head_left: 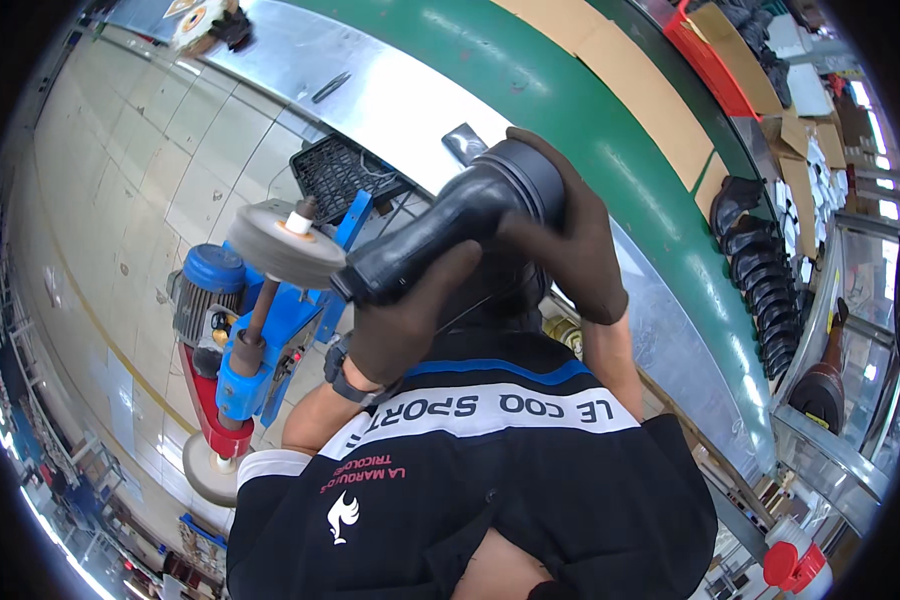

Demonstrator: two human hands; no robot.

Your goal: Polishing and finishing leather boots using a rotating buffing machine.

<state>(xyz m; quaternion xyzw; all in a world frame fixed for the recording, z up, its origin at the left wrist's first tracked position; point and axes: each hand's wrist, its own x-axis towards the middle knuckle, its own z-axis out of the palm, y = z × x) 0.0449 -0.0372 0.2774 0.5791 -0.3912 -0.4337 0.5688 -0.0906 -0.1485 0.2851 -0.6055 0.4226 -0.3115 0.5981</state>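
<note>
A black leather boot point(440, 228) is held slantwise in front of my chest, with a ribbed band at its upper right end. My left hand point(405, 315), in a brown glove, is closed around its lower left part. My right hand point(575, 230), gloved the same way, grips the upper right end, its fingers wrapped around the band. The boot's lower left end is right at the rim of a pale buffing wheel point(285, 247); whether they touch, I cannot tell. The wheel looks smeared, as if spinning.
The wheel's blue machine point(255, 375) with its motor point(210, 285) stands at left, carrying a second wheel point(210, 470). Beyond runs a metal ledge point(390, 90) beside a green belt point(490, 75). A black crate point(340, 175) is below. Several black shoes point(760, 280) line the right.
</note>
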